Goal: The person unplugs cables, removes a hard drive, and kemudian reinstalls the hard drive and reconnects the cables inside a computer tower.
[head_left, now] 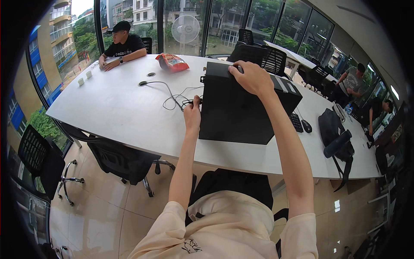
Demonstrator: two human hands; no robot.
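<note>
A black desktop computer case (235, 110) stands on the white table (116, 108) in front of me. My right hand (252, 77) lies over its top, fingers curled onto the far part of the upper surface. Beside the case's left end, my left hand (192, 115) is closed with its thumb pointing up, pinching a black cable (186, 102) close to the case. The plug end is hidden by the fingers and the case edge. A thin cord (161, 83) runs from a round table grommet (142, 83) toward that hand.
A red bag (172, 63) and small white cups (81, 81) sit farther back, near a seated person (123, 45). Right of the case are a keyboard (296, 122), a mouse (306, 126) and a black backpack (334, 129). Office chairs (116, 157) stand along the near-left edge.
</note>
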